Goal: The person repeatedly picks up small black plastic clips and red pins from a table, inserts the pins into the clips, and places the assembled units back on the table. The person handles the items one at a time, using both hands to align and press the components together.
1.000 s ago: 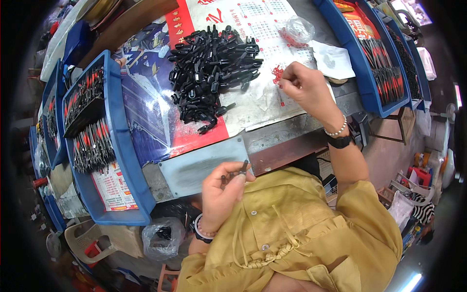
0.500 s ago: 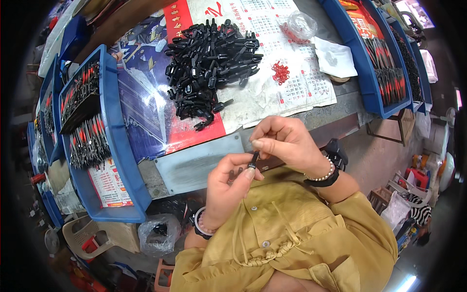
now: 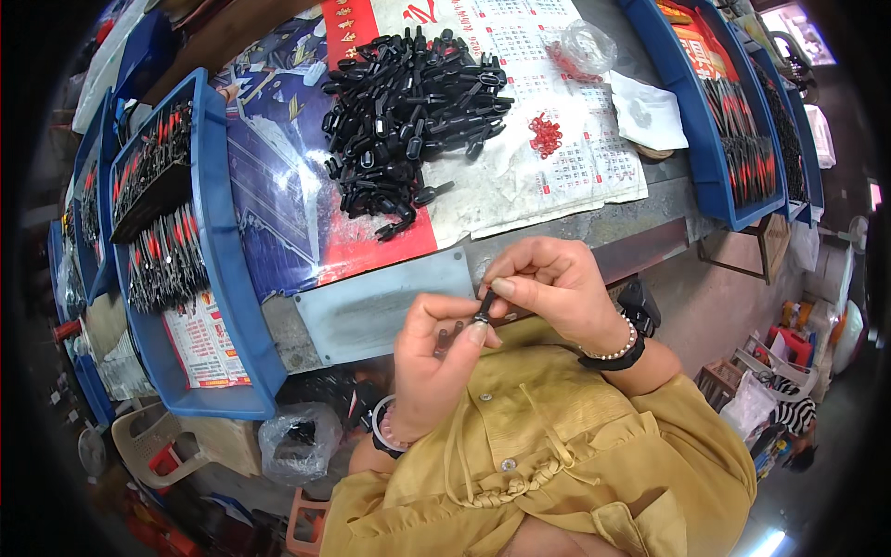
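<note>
My left hand [image 3: 436, 348] pinches a small black part [image 3: 482, 314] between thumb and forefinger, just in front of my body. Several more dark, slim pieces [image 3: 449, 336] are tucked in the curled fingers of that hand. My right hand [image 3: 548, 283] meets it from the other side, thumb and forefinger closed at the part's upper end. Whether those fingertips also hold something tiny is hidden. Beyond my hands, a big heap of similar black parts [image 3: 408, 111] lies on the table, each with a slim stem and an oval end. A small pile of red rings [image 3: 545, 136] is right of it.
Blue trays [image 3: 212, 241] with bundled black-and-red pieces stand at the left; another blue tray [image 3: 719, 176] is at the right. A clear bag [image 3: 585, 48] and white paper [image 3: 647, 110] lie at the back right. A pale metal plate [image 3: 385, 306] lines the table's front edge.
The view has shifted slightly. My right fingertips have come down a little closer to the black part's upper end; my left hand keeps its pinch.
</note>
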A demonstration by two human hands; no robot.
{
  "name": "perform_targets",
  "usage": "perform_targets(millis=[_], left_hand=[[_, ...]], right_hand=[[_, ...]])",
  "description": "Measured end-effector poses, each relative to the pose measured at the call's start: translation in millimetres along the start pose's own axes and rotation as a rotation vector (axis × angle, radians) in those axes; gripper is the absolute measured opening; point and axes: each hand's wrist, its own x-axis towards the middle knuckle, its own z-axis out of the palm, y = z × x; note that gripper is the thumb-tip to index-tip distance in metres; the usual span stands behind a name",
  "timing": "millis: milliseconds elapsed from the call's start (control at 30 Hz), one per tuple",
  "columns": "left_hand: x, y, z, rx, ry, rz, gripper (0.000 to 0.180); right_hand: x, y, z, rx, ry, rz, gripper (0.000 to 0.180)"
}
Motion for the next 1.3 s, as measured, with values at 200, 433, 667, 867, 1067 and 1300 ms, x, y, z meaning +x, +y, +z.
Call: perform_targets(millis=[200,433,667,867,1067,1300], left_hand=[[-4,-1,2,-0.018,0.006,-0.024,0.022],[-6,-8,-1,0.054,-0.079,0.029,0.035],[-5,-20,4,0.021,-0.010,0.108,0.031],[-3,-17,2,-0.178,0.045,0.013,0.023],[6,-13,-15,-0.590,-0.153,-0.239,0.019],[6,-18,-16,-0.618,-0.169,-0.248,0.029]], right_hand=[[-4,9,3,-0.032,-0.058,-0.232,0.014],[-11,15,5,-0.511,0.037,-0.538,0.012],[-11,29,14,-0.551,0.141,-0.630,0.013],[-14,28,14,-0.274,0.044,-0.399,0.006],[-6,25,8,-0.485,0.022,-0.550,0.009],[-9,26,12,-0.513,0.113,-0.579,0.011]])
